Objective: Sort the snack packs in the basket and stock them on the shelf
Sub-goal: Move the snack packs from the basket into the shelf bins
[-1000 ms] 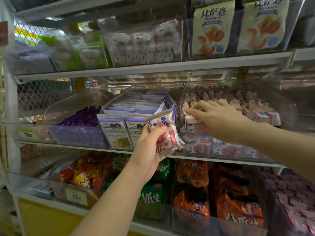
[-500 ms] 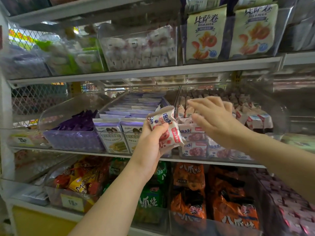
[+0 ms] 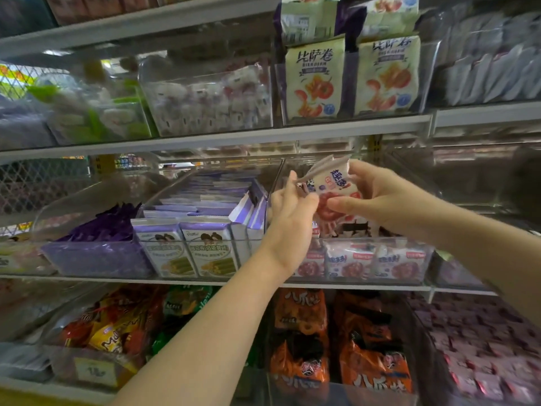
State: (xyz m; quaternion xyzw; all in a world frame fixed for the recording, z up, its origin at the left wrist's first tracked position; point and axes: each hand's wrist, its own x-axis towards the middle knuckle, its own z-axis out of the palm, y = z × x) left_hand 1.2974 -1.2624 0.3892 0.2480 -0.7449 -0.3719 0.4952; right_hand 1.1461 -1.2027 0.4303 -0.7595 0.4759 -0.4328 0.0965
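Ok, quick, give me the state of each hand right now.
Left hand: pinches the left edge of a pack.
Right hand: holds the same pack by its right side.

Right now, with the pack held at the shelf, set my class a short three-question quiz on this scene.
1. True or false: only the left hand holds the snack pack.
2. The snack pack is: A over, B under, C far left of the clear bin of matching packs.
3. Fill in: the packs directly under that bin are mainly ____ in colour.
Key: 1 false, the right hand holds it too; 2 A; 3 orange.
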